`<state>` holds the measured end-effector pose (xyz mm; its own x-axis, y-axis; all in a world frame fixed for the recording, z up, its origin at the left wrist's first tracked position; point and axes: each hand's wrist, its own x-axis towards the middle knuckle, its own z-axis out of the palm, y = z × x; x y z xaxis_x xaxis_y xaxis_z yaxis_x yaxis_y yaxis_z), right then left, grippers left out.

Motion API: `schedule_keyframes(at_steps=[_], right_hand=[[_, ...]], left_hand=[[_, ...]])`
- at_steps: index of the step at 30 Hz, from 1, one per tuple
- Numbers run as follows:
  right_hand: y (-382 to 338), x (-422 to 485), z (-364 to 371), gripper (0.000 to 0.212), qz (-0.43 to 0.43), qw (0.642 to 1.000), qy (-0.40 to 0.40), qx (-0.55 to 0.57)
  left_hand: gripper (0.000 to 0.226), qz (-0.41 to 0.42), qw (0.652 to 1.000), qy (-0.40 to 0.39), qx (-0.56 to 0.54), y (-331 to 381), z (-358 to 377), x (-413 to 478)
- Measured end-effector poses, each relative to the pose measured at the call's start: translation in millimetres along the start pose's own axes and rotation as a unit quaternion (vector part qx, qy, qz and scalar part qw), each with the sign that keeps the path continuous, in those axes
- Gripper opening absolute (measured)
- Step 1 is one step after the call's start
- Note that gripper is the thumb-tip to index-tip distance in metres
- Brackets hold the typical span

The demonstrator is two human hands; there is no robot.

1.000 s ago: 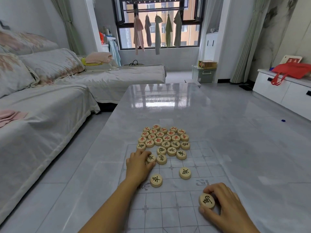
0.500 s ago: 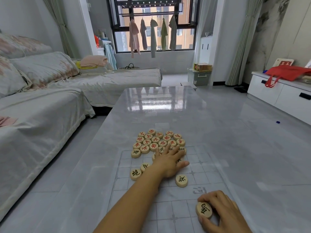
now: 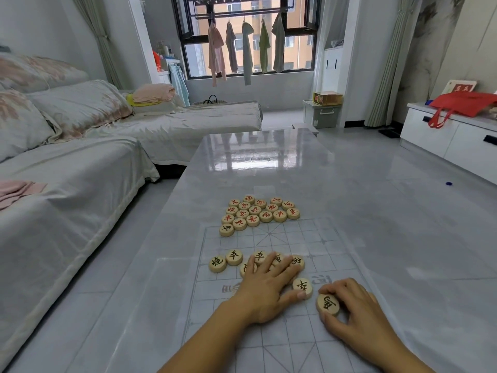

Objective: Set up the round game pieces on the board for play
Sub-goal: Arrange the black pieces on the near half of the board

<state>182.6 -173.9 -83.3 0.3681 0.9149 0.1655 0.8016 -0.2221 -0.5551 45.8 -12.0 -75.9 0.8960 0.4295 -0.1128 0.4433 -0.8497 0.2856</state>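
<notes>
A clear film board (image 3: 330, 254) with a printed grid lies on the grey table. Several red-lettered round wooden pieces (image 3: 259, 214) sit packed together at its far edge. My left hand (image 3: 265, 289) lies flat with spread fingers over several black-lettered pieces (image 3: 259, 258) near the board's middle, hiding some of them. Two black-lettered pieces (image 3: 226, 261) lie just left of the board's edge. One black piece (image 3: 302, 286) sits beside my left thumb. My right hand (image 3: 357, 310) pinches a black-lettered piece (image 3: 327, 304), tilted up on the board.
The glossy grey table (image 3: 269, 162) stretches far ahead. A covered sofa (image 3: 67, 170) runs along the left, close to the table's left edge. A white cabinet (image 3: 451, 135) with a red bag stands at the far right.
My left hand has dragged a group of black-lettered pieces toward me, away from the red cluster. My right hand keeps hold of its piece in about the same place.
</notes>
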Motion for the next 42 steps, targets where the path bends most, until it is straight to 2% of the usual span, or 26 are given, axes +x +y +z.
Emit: schedule_keyframes(at_steps=[2,4,6,7,9,11,13,16,18,20,22,24,30,33,36,42], right_hand=[[0,-1,1,0.034,0.005,1.000,0.007,0.008],[2,-1,2,0.036,0.013,1.000,0.014,0.014],[3,0,3,0.039,0.020,0.999,0.014,0.021],[3,0,3,0.041,0.022,0.999,0.011,0.021],[4,0,4,0.044,0.027,0.999,0.009,0.019],[5,1,5,0.043,0.031,0.999,0.013,0.019],[5,1,5,0.040,0.031,0.999,0.017,0.022],[6,2,5,0.035,0.038,0.998,0.029,0.032],[6,2,4,0.034,0.040,0.998,0.039,0.037],[7,3,5,0.035,0.040,0.997,0.045,0.038],[8,3,5,0.033,0.038,0.997,0.049,0.035],[7,4,5,0.031,0.036,0.998,0.047,0.031],[6,3,3,0.030,0.036,0.998,0.047,0.032],[3,2,2,0.029,0.041,0.997,0.050,0.042],[1,2,0,0.029,0.049,0.997,0.049,0.045],[-2,2,-3,0.035,0.063,0.997,0.020,0.036]], left_hand=[[0.054,-0.007,0.993,0.069,-0.093,-5,-4,-12],[0.044,-0.056,0.961,0.184,-0.200,-22,-14,-21],[0.037,-0.134,0.926,0.263,-0.237,-48,-25,-29],[0.035,-0.172,0.918,0.273,-0.232,-61,-29,-33],[0.034,-0.230,0.914,0.260,-0.209,-83,-32,-37],[0.034,-0.254,0.925,0.234,-0.156,-94,-30,-35],[0.032,-0.236,0.939,0.225,-0.113,-91,-29,-26],[0.031,-0.172,0.953,0.224,-0.105,-60,-31,-1],[0.038,-0.127,0.976,0.175,-0.037,-34,-33,20],[0.045,-0.105,0.990,0.086,0.031,-15,-37,38],[0.043,-0.110,0.993,0.020,0.029,-8,-42,49],[0.038,-0.121,0.992,0.003,-0.018,-10,-44,53],[0.032,-0.149,0.979,0.034,-0.138,-29,-43,38],[0.031,-0.132,0.976,0.131,-0.113,-28,-47,23],[0.035,-0.116,0.956,0.199,-0.183,-28,-59,-11],[0.038,-0.099,0.961,0.164,-0.201,-19,-33,-126]])
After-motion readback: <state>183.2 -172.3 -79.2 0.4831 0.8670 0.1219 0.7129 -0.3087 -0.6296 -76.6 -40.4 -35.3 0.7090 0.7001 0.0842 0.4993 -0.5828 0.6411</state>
